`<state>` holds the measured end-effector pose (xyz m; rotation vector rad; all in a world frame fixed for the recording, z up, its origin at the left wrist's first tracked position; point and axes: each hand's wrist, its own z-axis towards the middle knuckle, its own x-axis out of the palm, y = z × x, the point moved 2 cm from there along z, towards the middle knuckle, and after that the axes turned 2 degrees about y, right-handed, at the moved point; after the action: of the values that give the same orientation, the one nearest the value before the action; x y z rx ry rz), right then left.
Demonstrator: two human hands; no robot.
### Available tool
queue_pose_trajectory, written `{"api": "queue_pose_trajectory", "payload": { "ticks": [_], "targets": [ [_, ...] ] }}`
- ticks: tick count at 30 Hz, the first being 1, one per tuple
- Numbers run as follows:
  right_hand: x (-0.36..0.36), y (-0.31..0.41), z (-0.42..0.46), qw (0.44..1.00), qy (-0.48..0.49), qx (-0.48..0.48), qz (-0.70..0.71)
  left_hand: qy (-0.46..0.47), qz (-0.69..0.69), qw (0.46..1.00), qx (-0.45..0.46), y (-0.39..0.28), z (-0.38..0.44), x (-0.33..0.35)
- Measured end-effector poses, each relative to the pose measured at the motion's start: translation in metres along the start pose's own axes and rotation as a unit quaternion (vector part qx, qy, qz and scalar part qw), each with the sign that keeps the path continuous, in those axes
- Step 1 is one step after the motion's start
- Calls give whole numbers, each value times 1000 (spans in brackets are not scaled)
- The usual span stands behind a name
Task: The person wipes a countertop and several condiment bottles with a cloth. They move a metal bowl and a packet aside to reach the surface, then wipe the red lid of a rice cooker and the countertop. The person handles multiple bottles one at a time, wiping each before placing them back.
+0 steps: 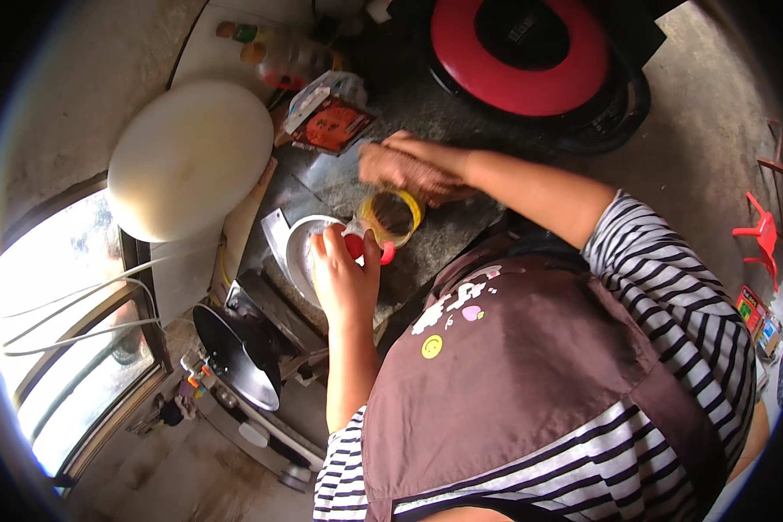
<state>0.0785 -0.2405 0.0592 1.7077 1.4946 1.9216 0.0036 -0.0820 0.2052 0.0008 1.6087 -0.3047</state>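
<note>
My left hand [343, 274] is at the rim of a white bowl [297, 251], its thumb and fingers curled around a red plastic piece [353, 246]. The piece sits against a clear container with a yellow rim [412, 212]; dark brown shows through its round opening. I cannot tell whether the red piece belongs to this container. Just beyond it, my right hand [424, 151] is blurred and grips a brown crumpled thing, apparently a cloth [398, 173]. A red printed packet [333, 124] lies farther back on the dark stone counter [430, 261].
A red and black electric griddle [525, 72] stands at the back right. A round whitish board [192, 160] leans on the left wall near bottles [293, 59]. A black wok [238, 355] is at lower left by the window [72, 313]. A red plastic stool [765, 235] stands far right.
</note>
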Motion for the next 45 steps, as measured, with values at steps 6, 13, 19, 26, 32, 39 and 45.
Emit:
{"api": "queue_pose_trajectory", "payload": {
  "ticks": [6,13,19,26,32,39,45],
  "targets": [
    [64,-43,24,978,80,-116,-154,69,60,977,-191,-10,7,6],
    [34,-71,62,987,19,-39,-155,-28,94,992,-86,2,-5,21],
    [8,-84,26,994,-82,10,68,-47,112,993,-4,6,-4,28],
    [-7,-66,-7,826,68,-362,-427,21,-33,971,236,11,-9,12],
    [-147,-28,-50,927,184,-241,-222,59,-109,959,254,-22,-5,-10],
    [-6,37,-74,912,-3,-143,-384,-117,-93,982,111,-32,-39,-5],
    [45,14,-53,976,37,52,-208,-59,50,975,-209,-53,-35,20]
  ]
}}
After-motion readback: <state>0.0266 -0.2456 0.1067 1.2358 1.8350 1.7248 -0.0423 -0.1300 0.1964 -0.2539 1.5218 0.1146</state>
